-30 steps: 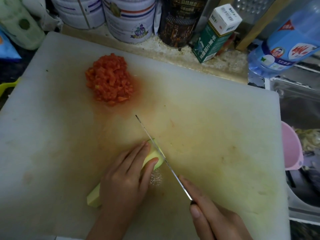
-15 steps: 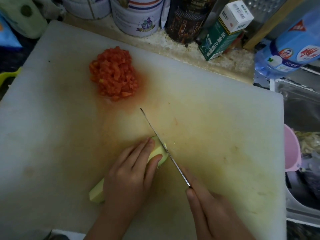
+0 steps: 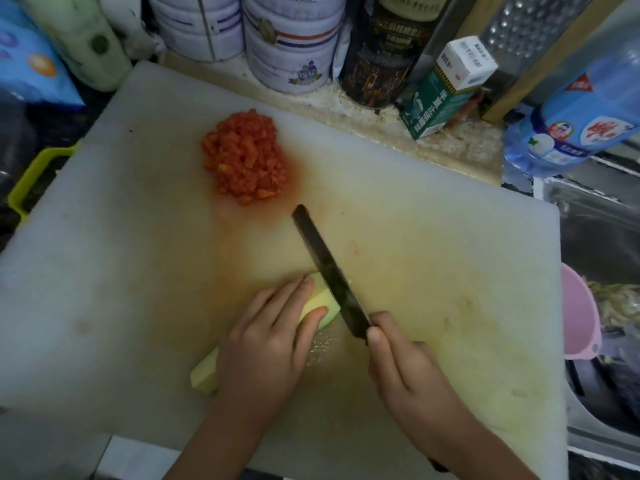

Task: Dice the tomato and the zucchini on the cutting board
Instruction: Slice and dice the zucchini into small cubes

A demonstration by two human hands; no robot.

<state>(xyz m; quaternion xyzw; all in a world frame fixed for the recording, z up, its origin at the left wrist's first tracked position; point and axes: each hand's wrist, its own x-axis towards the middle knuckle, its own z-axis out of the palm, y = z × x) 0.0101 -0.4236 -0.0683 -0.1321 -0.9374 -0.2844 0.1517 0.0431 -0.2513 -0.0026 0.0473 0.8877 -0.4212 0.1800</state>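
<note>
A pale peeled zucchini (image 3: 320,299) lies slantwise on the white cutting board (image 3: 104,271). My left hand (image 3: 266,344) covers its middle and grips it, with fingers and thumb curled round its upper end. My right hand (image 3: 412,379) grips the handle of a dark knife (image 3: 329,271), forefinger laid along the back of the blade. The blade lies tilted against the zucchini's upper end, its flat side showing. A heap of diced tomato (image 3: 246,157) sits on the board's far part, with red juice around it.
Tins (image 3: 294,46), a dark can (image 3: 384,57), a green and white carton (image 3: 446,88) and a grater (image 3: 533,26) line the far edge. A blue bottle (image 3: 581,119) lies at the far right. A pink bowl (image 3: 578,313) and a sink (image 3: 602,237) are on the right.
The knife blade has tilted so its flat side now shows instead of its thin edge. My right hand has come further into view. My left hand stays on the zucchini.
</note>
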